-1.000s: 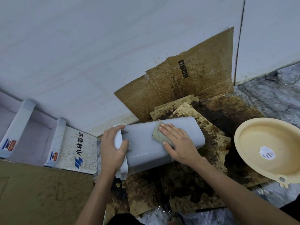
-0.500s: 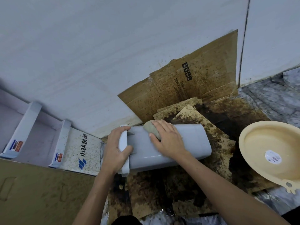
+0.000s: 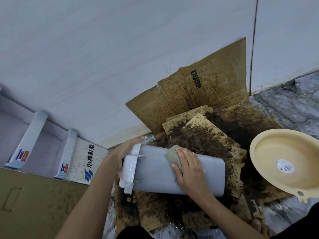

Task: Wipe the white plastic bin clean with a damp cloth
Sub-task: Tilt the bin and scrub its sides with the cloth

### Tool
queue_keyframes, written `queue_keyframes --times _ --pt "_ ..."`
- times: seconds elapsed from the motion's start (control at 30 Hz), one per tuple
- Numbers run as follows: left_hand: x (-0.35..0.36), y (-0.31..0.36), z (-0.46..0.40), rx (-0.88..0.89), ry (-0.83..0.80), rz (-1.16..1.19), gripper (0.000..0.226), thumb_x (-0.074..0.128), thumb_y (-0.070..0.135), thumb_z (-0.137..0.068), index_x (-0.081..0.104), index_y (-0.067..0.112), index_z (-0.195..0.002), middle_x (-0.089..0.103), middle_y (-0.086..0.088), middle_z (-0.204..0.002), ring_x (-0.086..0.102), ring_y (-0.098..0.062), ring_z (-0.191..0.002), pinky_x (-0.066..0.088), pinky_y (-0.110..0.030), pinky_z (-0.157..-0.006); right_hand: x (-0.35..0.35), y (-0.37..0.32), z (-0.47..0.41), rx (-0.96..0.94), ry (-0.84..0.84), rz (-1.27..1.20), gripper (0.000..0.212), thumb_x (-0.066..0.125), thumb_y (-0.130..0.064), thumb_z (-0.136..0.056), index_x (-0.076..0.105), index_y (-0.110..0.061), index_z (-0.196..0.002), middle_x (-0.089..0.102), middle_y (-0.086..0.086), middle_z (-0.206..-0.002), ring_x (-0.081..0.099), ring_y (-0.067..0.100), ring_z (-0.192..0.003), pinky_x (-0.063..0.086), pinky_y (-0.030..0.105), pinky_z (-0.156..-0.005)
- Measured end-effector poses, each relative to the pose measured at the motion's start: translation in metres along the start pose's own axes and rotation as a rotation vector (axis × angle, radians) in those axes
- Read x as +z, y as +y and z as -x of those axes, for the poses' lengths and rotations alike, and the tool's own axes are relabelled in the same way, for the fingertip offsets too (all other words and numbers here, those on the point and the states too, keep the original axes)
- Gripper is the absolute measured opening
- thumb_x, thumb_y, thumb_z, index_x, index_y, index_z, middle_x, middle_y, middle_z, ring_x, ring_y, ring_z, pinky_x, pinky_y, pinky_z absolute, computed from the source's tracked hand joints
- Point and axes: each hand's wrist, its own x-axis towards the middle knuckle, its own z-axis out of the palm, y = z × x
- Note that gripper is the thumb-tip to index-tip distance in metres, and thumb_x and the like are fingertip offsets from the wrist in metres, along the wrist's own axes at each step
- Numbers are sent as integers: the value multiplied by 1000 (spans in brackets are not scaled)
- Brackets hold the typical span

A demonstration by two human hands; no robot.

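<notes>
The white plastic bin lies on its side over stained cardboard, its rimmed open end pointing left. My left hand grips that rim from behind and under, mostly hidden by the bin. My right hand presses a greenish damp cloth flat against the bin's upper side, near the middle. Only the cloth's left edge shows past my fingers.
Dirty, dark-stained cardboard sheets cover the floor and lean on the white wall. A cream plastic basin sits at the right. White printed boxes stand at the left, with a brown cardboard sheet in front.
The bin has been turned in my left hand, with its rim now facing me more. My right hand and the cloth moved down across the bin's side.
</notes>
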Motion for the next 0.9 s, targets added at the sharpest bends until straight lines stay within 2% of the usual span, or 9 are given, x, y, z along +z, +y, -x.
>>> queue_keyframes --times 0.07,0.17,0.3,0.37,0.43,0.6,0.7,0.83,0.9 --pt "2 5 -5 -16 24 -92 75 85 64 -57 75 11 -109 78 -15 -100 73 -37 -95 54 -48 -98 2 -2 5 -7 -12 21 51 40 -44 -102 42 -15 -145 48 3 -145 41 21 -135 30 43 -115" --pt "6 3 -6 19 106 -127 67 80 59 -64 72 10 -109 78 -15 -91 72 -33 -75 58 -39 -75 6 -1 12 9 -15 45 52 41 -43 -102 40 -16 -146 46 2 -147 39 21 -138 28 42 -115" --pt "9 -17 0 114 220 -149 70 81 51 -56 68 7 -108 75 -18 -89 71 -35 -70 60 -47 -65 9 -1 27 8 6 46 52 37 -45 -102 42 -16 -145 49 2 -145 42 19 -136 28 41 -114" --pt "12 -29 11 169 253 -157 57 81 44 -63 68 9 -107 74 -16 -89 72 -34 -73 62 -48 -62 10 -5 32 6 21 38 51 34 -45 -103 45 -16 -143 51 1 -143 43 19 -134 30 41 -114" --pt "19 -42 23 230 274 -148 45 80 33 -75 64 14 -113 73 -12 -95 71 -29 -77 58 -36 -56 13 -9 35 2 39 16 51 31 -45 -104 49 -16 -141 53 1 -142 46 18 -133 31 41 -113" --pt "41 -58 33 408 330 -248 66 78 48 -63 53 26 -120 65 0 -114 65 -22 -97 59 -47 -80 20 -10 27 41 65 -54 52 27 -43 -105 52 -12 -138 55 4 -140 48 19 -130 31 39 -112" --pt "56 -44 29 501 362 -287 79 79 35 -77 40 15 -143 51 7 -120 53 -18 -101 47 -36 -82 22 -5 12 111 55 -94 54 24 -45 -105 50 -12 -139 53 4 -142 44 19 -132 27 36 -114" --pt "75 -40 16 547 368 -399 99 76 38 -83 19 17 -161 39 -2 -158 45 -25 -136 42 -40 -106 23 3 -2 163 0 -135 57 21 -48 -105 46 -14 -143 48 1 -147 41 17 -136 23 32 -117" --pt "85 -45 15 543 354 -436 102 76 41 -83 14 18 -162 32 -5 -163 40 -27 -142 40 -43 -112 24 6 1 165 -7 -158 56 21 -49 -105 45 -16 -144 47 -1 -148 41 15 -137 23 30 -118"
